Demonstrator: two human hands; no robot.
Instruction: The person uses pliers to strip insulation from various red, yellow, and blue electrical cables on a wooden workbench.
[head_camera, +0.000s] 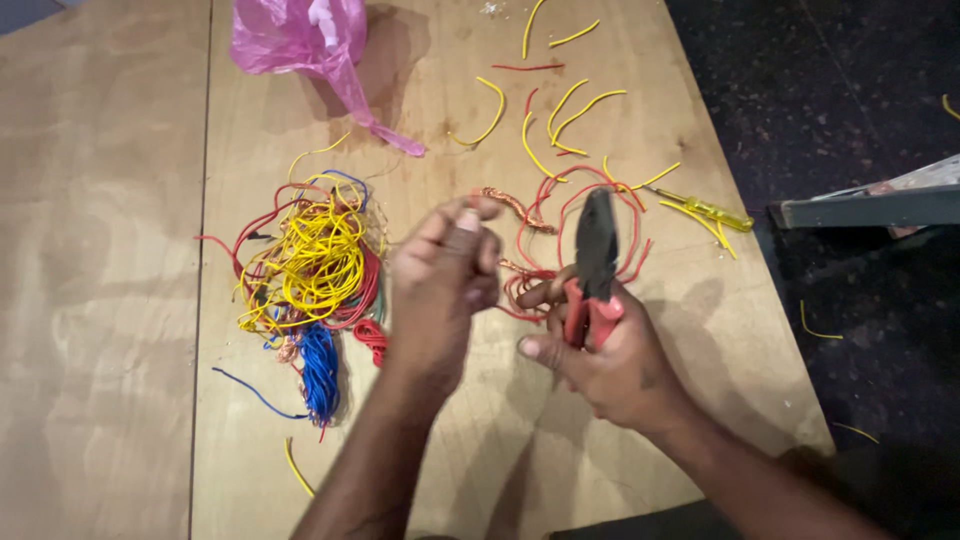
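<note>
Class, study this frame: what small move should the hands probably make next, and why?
Probably bring the pliers in the right hand across to the wire end pinched by the left hand. The jaws point away over the red wire loops, not yet on the wire.

Single head cam, looking steeply down and forward at the plywood table (120, 300), close range; dark floor (860, 100) at right edge.

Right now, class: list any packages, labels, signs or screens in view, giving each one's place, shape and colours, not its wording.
Crumpled pink plastic bag: top edge of the wooden table, above the tangled yellow, red and blue wires; translucent, a tail trailing right.
No labels, signs or screens in view.
</note>
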